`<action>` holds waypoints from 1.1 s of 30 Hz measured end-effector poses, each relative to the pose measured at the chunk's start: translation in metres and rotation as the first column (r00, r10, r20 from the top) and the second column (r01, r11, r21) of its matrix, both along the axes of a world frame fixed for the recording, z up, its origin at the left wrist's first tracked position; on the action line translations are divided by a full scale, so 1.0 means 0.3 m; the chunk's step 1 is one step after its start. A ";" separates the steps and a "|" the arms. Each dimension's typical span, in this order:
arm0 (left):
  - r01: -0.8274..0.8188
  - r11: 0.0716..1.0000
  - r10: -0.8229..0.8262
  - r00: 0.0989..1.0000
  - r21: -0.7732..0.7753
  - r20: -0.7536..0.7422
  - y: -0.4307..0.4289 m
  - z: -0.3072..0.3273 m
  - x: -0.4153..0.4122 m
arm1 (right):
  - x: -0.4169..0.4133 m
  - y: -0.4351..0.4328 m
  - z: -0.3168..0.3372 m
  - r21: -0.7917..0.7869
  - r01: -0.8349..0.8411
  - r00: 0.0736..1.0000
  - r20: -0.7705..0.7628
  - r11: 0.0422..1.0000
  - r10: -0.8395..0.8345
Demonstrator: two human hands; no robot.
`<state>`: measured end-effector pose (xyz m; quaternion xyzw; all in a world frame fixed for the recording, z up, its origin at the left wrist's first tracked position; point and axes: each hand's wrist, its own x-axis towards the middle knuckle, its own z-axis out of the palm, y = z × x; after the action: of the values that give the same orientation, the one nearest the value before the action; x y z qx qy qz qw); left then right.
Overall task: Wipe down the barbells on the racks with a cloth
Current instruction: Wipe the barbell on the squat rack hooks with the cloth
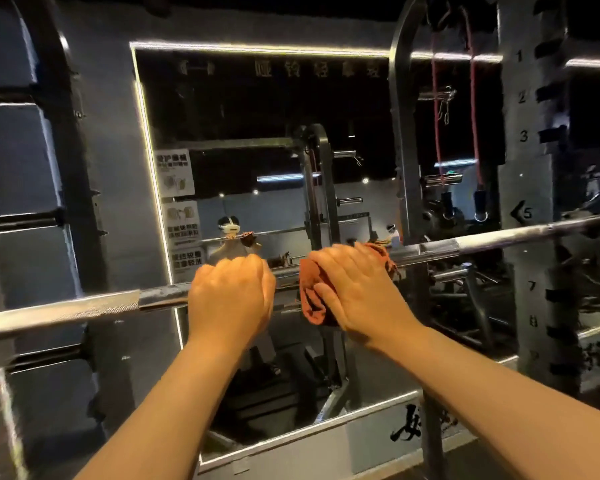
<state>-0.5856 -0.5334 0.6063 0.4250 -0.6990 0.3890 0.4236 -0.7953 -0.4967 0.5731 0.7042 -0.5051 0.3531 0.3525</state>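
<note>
the barbell is running from lower left to upper right, crossing the numbered rack upright just below the 5. the left hand is curling over the barbell's middle, gripping it. just beside it, the right hand is clasping the orange cloth around the barbell, one end hanging below the palm. the mirror is standing behind.

Barbells: one barbell, running across the view.
Hands: two, left hand and right hand, both on the barbell.
Cloths: one cloth, on the barbell under the right hand.
Signs: three signs, stacked behind the barbell's left half.
Red bands: two red bands, hanging above the barbell's right half.
Numbered uprights: one numbered upright, crossing the barbell near its right end.
</note>
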 end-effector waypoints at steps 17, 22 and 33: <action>-0.138 0.963 0.114 0.987 0.232 0.116 0.060 0.072 -0.249 | -0.138 -0.008 0.051 0.043 0.008 1.000 -0.013 0.999 -0.008; -0.199 0.967 0.191 0.980 0.160 0.060 0.041 0.041 -0.248 | -0.150 -0.017 0.105 0.028 0.092 0.991 0.096 0.995 -0.094; -0.226 0.968 0.218 0.973 0.114 0.078 0.031 0.035 -0.243 | -0.273 0.012 0.088 0.080 0.156 0.983 0.086 0.985 -0.162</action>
<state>-0.6585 -0.5240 0.6168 0.5127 -0.6831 0.4041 0.3277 -0.8773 -0.4930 0.5994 0.6570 -0.5881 0.3372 0.3299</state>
